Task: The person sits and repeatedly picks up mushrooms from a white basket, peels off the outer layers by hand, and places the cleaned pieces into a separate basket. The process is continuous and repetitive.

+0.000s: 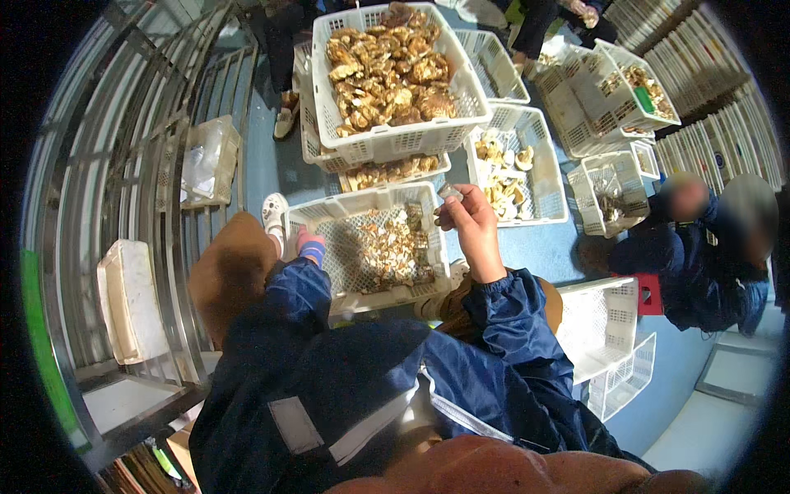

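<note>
My right hand (476,224) is raised at the right rim of a white plastic crate (329,216), its thumb and fingers closed on a small flat grey blade (450,193). My left hand (309,242), with a blue and purple band at the wrist, is at the crate's left side; its fingers are too small and blurred to read. Inside that crate, between my knees, lie mushroom trimmings (390,251), brown and white bits heaped toward the right. Right of my right hand, another crate (553,177) holds pale cut mushrooms (499,174).
Ahead, a large white crate (395,136) full of brown mushrooms (391,74) rests on stacked crates. More crates (609,193) stand at right, near seated people (699,255). Metal racks (185,165) line the left side. A white crate (597,321) sits beside my right elbow.
</note>
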Demonstrator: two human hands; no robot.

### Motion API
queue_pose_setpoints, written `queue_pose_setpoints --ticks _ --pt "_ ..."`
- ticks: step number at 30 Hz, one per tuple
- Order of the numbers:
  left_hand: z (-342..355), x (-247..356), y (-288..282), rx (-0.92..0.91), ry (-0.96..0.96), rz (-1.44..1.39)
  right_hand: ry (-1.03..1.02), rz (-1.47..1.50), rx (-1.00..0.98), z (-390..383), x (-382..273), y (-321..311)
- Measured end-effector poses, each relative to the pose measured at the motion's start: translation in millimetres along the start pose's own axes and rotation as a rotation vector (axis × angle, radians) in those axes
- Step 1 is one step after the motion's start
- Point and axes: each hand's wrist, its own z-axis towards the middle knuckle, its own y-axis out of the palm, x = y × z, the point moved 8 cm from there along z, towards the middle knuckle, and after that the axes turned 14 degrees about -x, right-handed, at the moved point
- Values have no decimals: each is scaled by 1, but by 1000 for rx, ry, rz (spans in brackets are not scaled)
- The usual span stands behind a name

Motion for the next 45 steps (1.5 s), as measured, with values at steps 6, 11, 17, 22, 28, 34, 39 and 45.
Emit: queue_pose_setpoints --ticks 6,11,17,22,28,34,39,45 --pt "-89 162 -31 -131 487 -411 9 -5 -60 -26 -33 21" --pt "-165 252 -95 -330 733 -572 -51 -84 -151 -14 -68 36" --pt "-180 304 -128 -418 729 -536 -9 -1173 -394 22 42 40" --pt "-153 345 -147 -398 716 -479 -85 -870 -384 43 14 55" --pt "-94 415 -152 -332 856 -262 -19 -853 -384 54 20 54" --pt "-62 474 -123 -230 889 185 -23 -825 -435 52 23 65" --pt "-82 490 -73 -322 775 670 -8 -817 -445 51 24 62" --pt "-94 500 -52 -369 516 905 -36 -835 -441 47 20 64"
